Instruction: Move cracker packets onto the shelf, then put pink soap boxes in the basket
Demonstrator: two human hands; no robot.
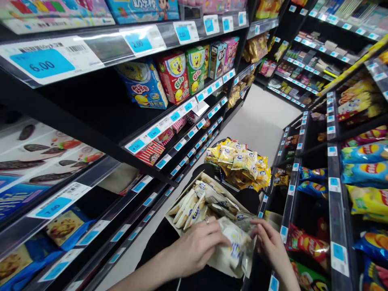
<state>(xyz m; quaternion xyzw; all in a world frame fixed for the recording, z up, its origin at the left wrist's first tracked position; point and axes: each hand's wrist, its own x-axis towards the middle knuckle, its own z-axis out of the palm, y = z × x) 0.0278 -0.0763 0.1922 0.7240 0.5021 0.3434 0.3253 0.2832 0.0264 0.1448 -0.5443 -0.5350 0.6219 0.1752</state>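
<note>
A cardboard box [174, 222] sits low in front of me, holding several white snack packets [194, 208] stood on edge at its far left. My left hand [198, 244], with a ring on one finger, reaches over the box's near side. Its fingers are bent onto a white packet with blue print [235, 244] in clear wrapping. At that packet's right edge, my right hand [268, 240] pinches the wrapping between thumb and fingers. The left thumb and the undersides of the left fingers are hidden.
Beyond the box, a heap of yellow snack packets [242, 161] fills a dark container on the floor. Shelves with boxed snacks [174, 76] and price tags run along the left. Bagged chips [366, 173] line the right shelves. The grey aisle floor [257, 109] leads to far shelves.
</note>
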